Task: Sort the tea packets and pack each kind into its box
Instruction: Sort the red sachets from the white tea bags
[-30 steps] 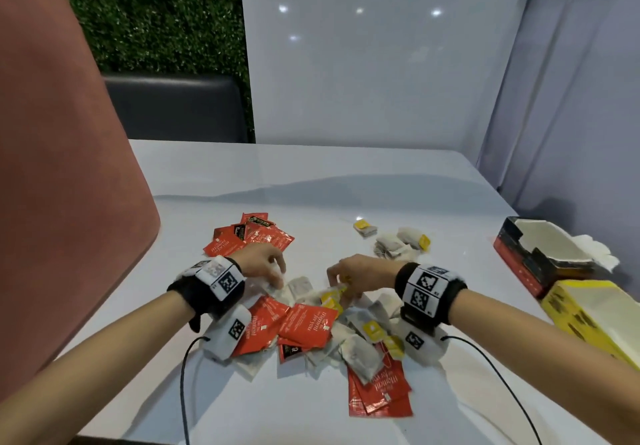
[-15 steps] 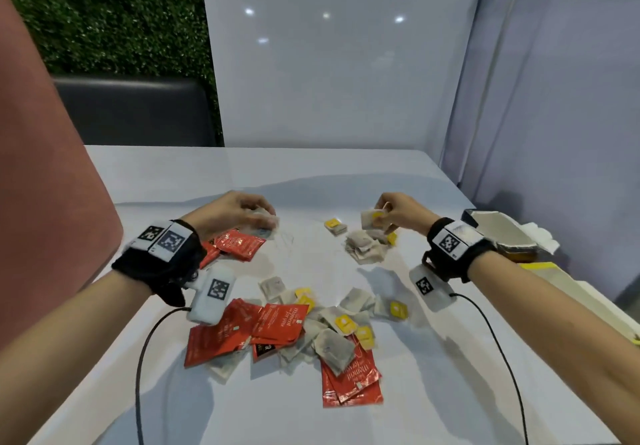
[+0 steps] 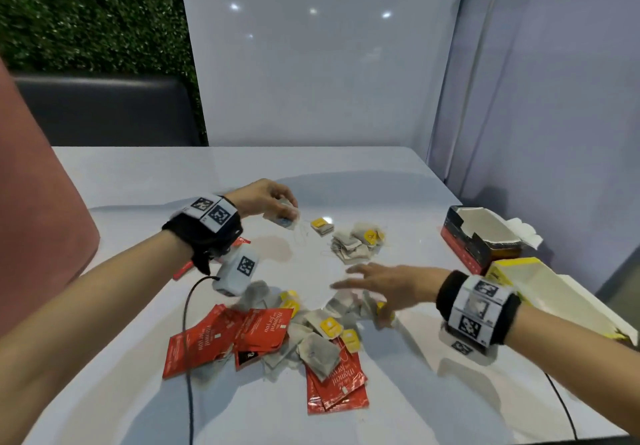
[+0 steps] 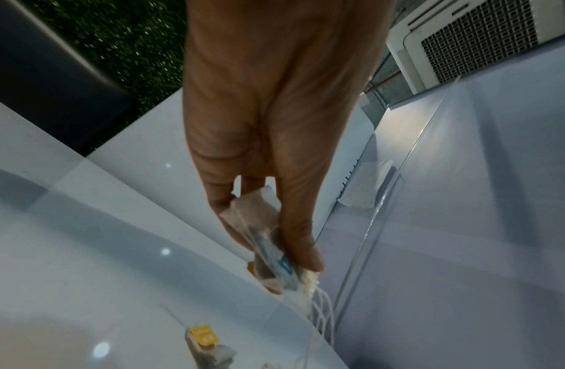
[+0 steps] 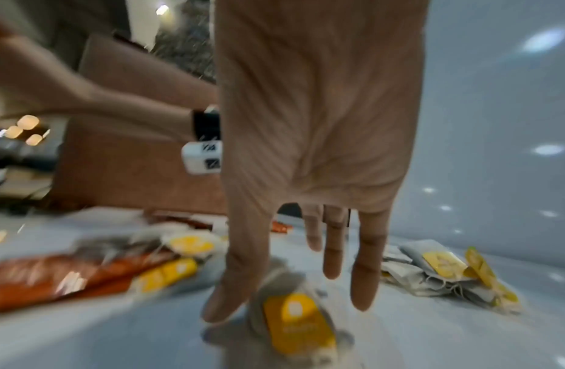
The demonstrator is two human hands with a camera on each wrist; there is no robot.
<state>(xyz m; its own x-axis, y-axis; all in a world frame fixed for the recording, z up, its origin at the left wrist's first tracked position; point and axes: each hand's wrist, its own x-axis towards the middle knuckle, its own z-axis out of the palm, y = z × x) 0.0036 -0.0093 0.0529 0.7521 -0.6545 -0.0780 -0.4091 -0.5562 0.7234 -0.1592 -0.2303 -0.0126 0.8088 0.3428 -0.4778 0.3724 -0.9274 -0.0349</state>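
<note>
A mixed heap of red foil packets (image 3: pixel 263 328) and grey tea bags with yellow tags (image 3: pixel 329 326) lies at the table's near middle. A sorted pile of yellow-tagged bags (image 3: pixel 356 245) sits further back. My left hand (image 3: pixel 266 198) is raised at the back and pinches a small bunch of blue-tagged tea bags (image 3: pixel 284 217) (image 4: pixel 271 259), strings dangling. My right hand (image 3: pixel 374 281) hovers low over the heap with fingers spread, just above a yellow-tagged bag (image 5: pixel 294 322), holding nothing.
A red and black open box (image 3: pixel 481 236) and a yellow open box (image 3: pixel 540 292) stand at the table's right edge. One lone yellow-tagged bag (image 3: pixel 322 226) lies near my left hand. A pink chair back (image 3: pixel 38 222) rises on the left.
My right hand left the sorted pile at the back and came down to the heap with open fingers. My left hand moved right with its blue-tagged bags.
</note>
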